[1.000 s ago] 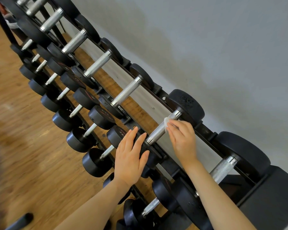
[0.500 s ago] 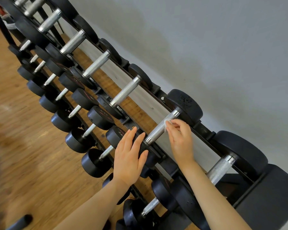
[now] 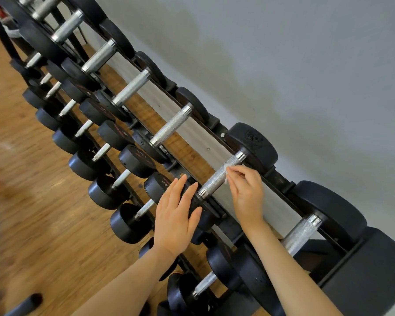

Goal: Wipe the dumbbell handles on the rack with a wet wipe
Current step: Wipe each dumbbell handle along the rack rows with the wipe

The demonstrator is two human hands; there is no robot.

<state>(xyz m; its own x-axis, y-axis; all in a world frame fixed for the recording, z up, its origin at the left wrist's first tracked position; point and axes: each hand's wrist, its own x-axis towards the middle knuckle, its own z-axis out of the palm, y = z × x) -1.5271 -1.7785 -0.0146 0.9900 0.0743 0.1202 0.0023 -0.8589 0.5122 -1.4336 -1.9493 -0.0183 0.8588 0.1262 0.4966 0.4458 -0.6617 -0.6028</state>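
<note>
At the far end of a knurled dumbbell handle (image 3: 219,176), right hand (image 3: 249,195) pinching a white wet wipe (image 3: 228,168) against the metal; beside it, left hand (image 3: 176,215) lying flat, fingers straight, on the black dumbbell head, top tier of the rack (image 3: 281,179).

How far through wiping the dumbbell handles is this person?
Done: cannot tell; no wiped handle looks any different. In hand: the right hand presses a small white wet wipe on the knurled silver handle of a top-row black dumbbell, while the left hand rests flat on its near weight. Left: the neighbouring silver handle nearest the rack's end looks untouched.
</note>
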